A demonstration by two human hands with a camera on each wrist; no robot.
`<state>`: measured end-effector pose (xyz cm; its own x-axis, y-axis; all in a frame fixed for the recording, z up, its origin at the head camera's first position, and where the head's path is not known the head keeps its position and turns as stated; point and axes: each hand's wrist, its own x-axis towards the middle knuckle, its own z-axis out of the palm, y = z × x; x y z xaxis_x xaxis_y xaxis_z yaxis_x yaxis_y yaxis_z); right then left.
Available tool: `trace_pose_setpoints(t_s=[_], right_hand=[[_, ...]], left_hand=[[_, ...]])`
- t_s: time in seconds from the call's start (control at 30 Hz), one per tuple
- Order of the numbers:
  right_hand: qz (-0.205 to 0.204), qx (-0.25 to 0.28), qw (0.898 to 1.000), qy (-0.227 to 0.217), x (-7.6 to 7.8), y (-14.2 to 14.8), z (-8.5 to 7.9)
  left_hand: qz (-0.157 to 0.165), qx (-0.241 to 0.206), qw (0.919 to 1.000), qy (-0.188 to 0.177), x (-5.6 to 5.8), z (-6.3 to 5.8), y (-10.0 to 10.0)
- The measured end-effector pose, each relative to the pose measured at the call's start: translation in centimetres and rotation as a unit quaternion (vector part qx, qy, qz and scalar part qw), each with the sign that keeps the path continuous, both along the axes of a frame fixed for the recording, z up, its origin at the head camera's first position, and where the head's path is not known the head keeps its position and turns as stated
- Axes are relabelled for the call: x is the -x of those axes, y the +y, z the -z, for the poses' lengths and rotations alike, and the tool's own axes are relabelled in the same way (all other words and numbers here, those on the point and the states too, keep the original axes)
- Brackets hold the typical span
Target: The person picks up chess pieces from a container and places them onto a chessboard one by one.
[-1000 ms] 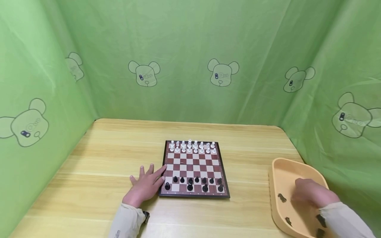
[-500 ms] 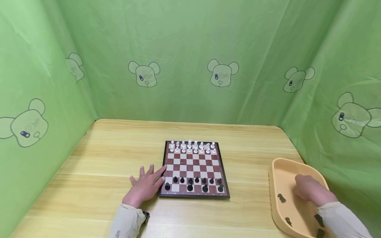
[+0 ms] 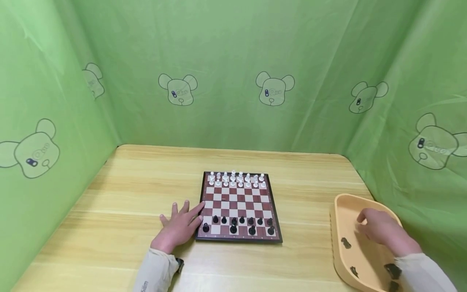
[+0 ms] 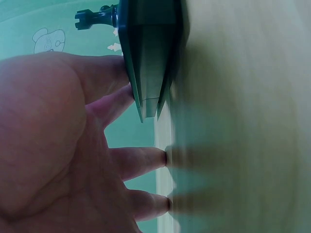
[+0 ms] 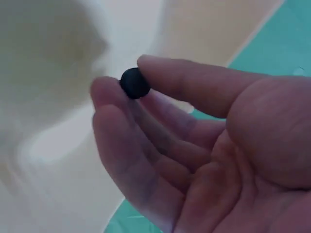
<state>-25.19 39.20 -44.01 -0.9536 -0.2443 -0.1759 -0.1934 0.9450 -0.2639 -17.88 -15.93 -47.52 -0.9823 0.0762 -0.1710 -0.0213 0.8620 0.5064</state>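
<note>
My left hand (image 3: 176, 229) lies spread beside the folding chessboard (image 3: 237, 205), its thumb and index finger touching the board's left edge. In the left wrist view, two other fingertips (image 4: 158, 158) rest on the table, and a black rook (image 4: 92, 18) sticks up from the board. White pieces (image 3: 233, 178) fill the two far rows; black pieces (image 3: 233, 228) stand in the near rows, with gaps in the nearest. Over the orange tray (image 3: 348, 215), my right hand (image 3: 386, 231) pinches a black chess piece (image 5: 135, 83) between thumb and fingertips. Only its round end shows.
Several dark chess pieces lie in the tray, among them one near its left wall (image 3: 345, 243) and one lower down (image 3: 354, 271). Wooden table (image 3: 146, 174) surrounds the board. Green curtains (image 3: 226, 113) enclose the back and both sides.
My right hand has lifted and turned slightly inside the tray, its thumb and fingertips now showing. The left hand stays against the board. The view has shifted very slightly.
</note>
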Motion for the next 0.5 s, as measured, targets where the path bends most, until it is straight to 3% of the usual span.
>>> trace_pose_setpoints(t_s=[0.1, 0.23, 0.5], right_hand=[[-0.002, 0.009, 1.0, 0.01, -0.1, -0.6, -0.5], [-0.029, 0.028, 0.997, 0.07, -0.7, -1.6, -1.1], [-0.033, 0.089, 0.981, 0.171, -2.1, -4.4, -2.7]], left_hand=[[0.0, -0.001, 1.0, 0.001, 0.0, 0.0, 0.0], [0.0, -0.002, 1.0, 0.001, -0.1, -0.1, 0.0], [-0.001, 0.001, 1.0, -0.001, 0.0, 0.0, 0.0]])
